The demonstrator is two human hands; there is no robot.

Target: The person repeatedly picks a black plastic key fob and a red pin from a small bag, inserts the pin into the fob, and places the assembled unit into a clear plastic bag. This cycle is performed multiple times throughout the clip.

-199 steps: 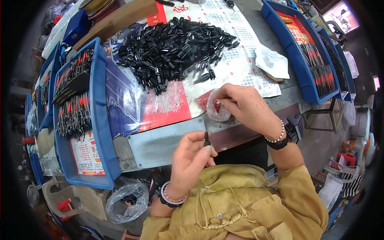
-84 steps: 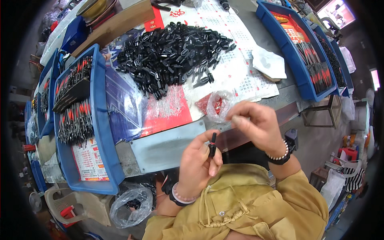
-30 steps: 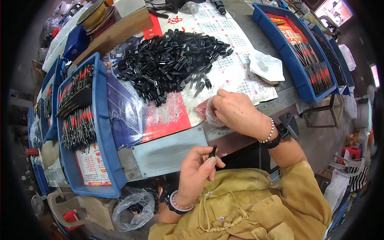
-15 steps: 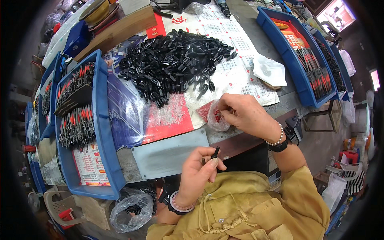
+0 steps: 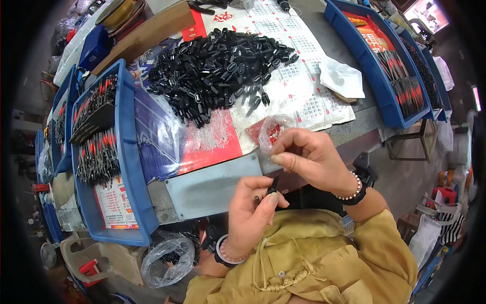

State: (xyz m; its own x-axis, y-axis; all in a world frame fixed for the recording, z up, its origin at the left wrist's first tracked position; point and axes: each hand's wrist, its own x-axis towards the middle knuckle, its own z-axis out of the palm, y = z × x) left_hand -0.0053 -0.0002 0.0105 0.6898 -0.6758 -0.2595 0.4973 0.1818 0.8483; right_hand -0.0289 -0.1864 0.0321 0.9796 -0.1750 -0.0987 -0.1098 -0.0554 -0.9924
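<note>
Between thumb and fingers, my left hand (image 5: 253, 205) pinches a small black stick-shaped part (image 5: 274, 185) near the table's front edge. My right hand (image 5: 311, 161) is just above and to the right of it, thumb and fingertips pressed together; whatever sits in that pinch is too small to make out. Close behind the right fingertips lies a small clear plastic bag (image 5: 273, 133) with tiny red pieces inside. Farther back, a large heap of glossy black plastic parts (image 5: 212, 73) is spread over printed paper sheets.
A grey metal plate (image 5: 212, 187) lies at the table's front edge. Blue trays of black-and-red parts stand at the left (image 5: 132, 167) and right (image 5: 372, 61). A white packet (image 5: 341, 80) rests right of the heap. Below left are a plastic chair (image 5: 109, 256) and a clear bag (image 5: 169, 261).
My right hand has come out of the small bag and moved toward my left hand, fingers pinched. The left hand keeps its hold on the black part.
</note>
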